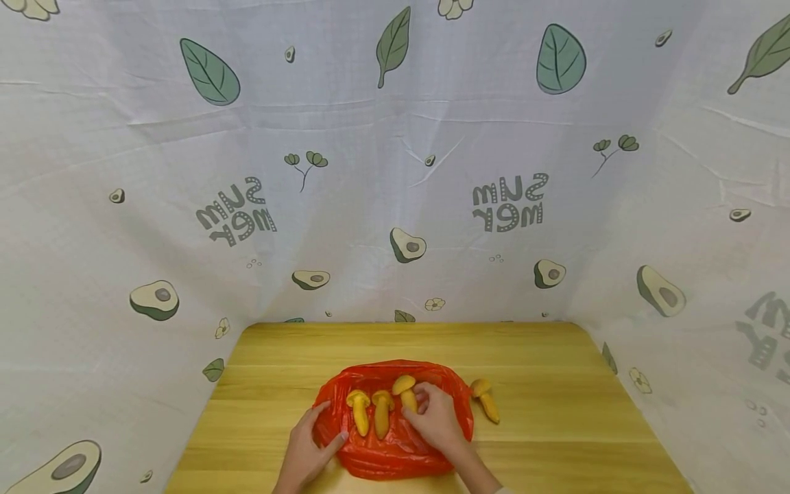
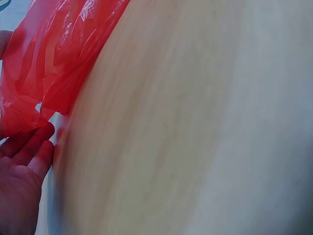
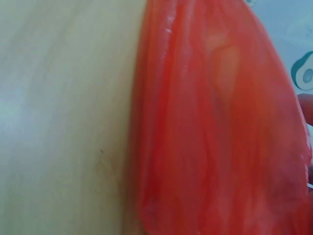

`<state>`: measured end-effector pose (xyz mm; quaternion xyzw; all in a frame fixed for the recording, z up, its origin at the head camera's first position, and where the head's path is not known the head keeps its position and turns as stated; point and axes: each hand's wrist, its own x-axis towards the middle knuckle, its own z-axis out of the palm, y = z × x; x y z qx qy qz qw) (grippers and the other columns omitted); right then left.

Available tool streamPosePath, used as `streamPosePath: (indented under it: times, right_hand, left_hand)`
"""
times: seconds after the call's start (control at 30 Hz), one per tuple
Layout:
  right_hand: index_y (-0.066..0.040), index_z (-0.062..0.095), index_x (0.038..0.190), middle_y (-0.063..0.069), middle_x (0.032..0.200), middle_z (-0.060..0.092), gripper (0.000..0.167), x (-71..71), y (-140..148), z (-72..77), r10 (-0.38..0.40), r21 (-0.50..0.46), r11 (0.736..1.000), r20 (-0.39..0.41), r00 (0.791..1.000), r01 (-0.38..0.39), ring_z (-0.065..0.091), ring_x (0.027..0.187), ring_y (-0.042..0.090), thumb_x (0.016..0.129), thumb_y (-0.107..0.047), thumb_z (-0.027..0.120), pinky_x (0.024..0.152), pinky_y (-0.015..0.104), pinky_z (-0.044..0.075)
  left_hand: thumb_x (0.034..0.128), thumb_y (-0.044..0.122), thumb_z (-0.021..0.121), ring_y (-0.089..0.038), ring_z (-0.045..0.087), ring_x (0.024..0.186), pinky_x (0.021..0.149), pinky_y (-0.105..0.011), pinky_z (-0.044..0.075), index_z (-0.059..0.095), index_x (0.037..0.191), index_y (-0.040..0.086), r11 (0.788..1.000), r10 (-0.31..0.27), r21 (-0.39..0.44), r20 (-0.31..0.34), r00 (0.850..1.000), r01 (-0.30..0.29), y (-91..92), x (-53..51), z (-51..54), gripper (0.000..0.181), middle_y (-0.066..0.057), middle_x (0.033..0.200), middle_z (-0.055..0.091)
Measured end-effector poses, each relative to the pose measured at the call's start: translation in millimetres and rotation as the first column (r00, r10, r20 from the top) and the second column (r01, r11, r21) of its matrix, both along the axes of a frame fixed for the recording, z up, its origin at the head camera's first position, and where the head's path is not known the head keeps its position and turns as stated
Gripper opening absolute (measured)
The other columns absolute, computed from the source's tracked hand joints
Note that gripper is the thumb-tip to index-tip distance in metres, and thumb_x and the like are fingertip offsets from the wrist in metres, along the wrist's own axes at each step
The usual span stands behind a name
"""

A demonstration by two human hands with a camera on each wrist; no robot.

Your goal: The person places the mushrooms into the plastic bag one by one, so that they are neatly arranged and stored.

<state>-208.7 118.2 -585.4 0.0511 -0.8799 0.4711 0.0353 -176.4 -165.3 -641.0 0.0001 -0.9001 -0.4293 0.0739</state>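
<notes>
A red plastic bag [image 1: 395,463] lies spread on the wooden table, with two yellow-brown toy-like mushrooms, one [image 1: 360,412] to the left of the other [image 1: 382,415], side by side on it. Over its right part, my right hand [image 1: 437,420] pinches a third mushroom [image 1: 404,385] by the stem, cap pointing away. My left hand [image 1: 307,442] rests against the bag's left edge, thumb and index spread apart; in the left wrist view its fingers [image 2: 45,152] lie relaxed at the bag's rim. The right wrist view shows mostly the red bag [image 3: 195,122], hiding most of that hand.
Another mushroom [image 1: 485,400] lies on the table just right of the bag. The light wooden table [image 1: 543,370] extends around it. A white cloth [image 1: 352,226] printed with avocados and leaves hangs behind and along both sides.
</notes>
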Motion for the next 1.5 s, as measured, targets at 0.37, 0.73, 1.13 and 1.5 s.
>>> streamPosePath:
  times: [0.37,0.73,1.13,1.5]
  right_hand:
    - [-0.003,0.07,0.103,0.003,0.088,0.068,0.034,3.6,-11.5,-14.8,-0.042,0.045,0.998,-0.018,0.999,0.043,0.057,0.066,0.004,0.076,-0.016,0.086,0.065,0.022,0.048]
    - [0.0,0.066,0.104,0.006,0.088,0.065,0.035,4.4,-14.8,-23.3,-0.085,0.028,0.996,0.035,0.996,0.084,0.056,0.068,0.007,0.078,-0.015,0.085,0.06,0.021,0.048]
    - [0.003,0.064,0.108,0.009,0.094,0.064,0.037,1.3,-13.0,-24.8,0.029,-0.023,0.999,0.093,0.995,-0.027,0.061,0.075,0.012,0.083,-0.016,0.085,0.062,0.023,0.052]
    - [0.005,0.069,0.106,0.01,0.093,0.069,0.037,4.2,-7.7,-21.0,0.03,0.038,0.999,0.124,0.992,-0.035,0.063,0.083,0.017,0.084,-0.021,0.083,0.068,0.032,0.055]
  left_hand:
    - [0.0826,0.052,0.082,-0.037,0.061,0.128,0.105,-0.056,0.052,0.058,0.142,0.01,1.0,-0.002,0.026,0.044,0.999,0.001,1.3,1.9,0.7,0.077,-0.017,0.138,0.063]
    - [0.0827,0.052,0.082,-0.038,0.059,0.13,0.106,-0.056,0.052,0.058,0.143,0.011,0.999,-0.005,0.034,0.07,0.998,0.002,2.9,2.2,1.5,0.077,-0.017,0.14,0.061]
    - [0.0829,0.052,0.082,-0.037,0.061,0.129,0.106,-0.056,0.052,0.059,0.142,0.011,1.0,-0.004,0.026,0.031,1.0,0.003,-0.2,1.4,-0.5,0.076,-0.016,0.138,0.062]
    - [0.0824,0.053,0.082,-0.038,0.06,0.13,0.107,-0.057,0.051,0.058,0.143,0.012,0.999,-0.007,0.032,0.039,0.999,0.006,0.1,1.0,-0.5,0.077,-0.017,0.139,0.062]
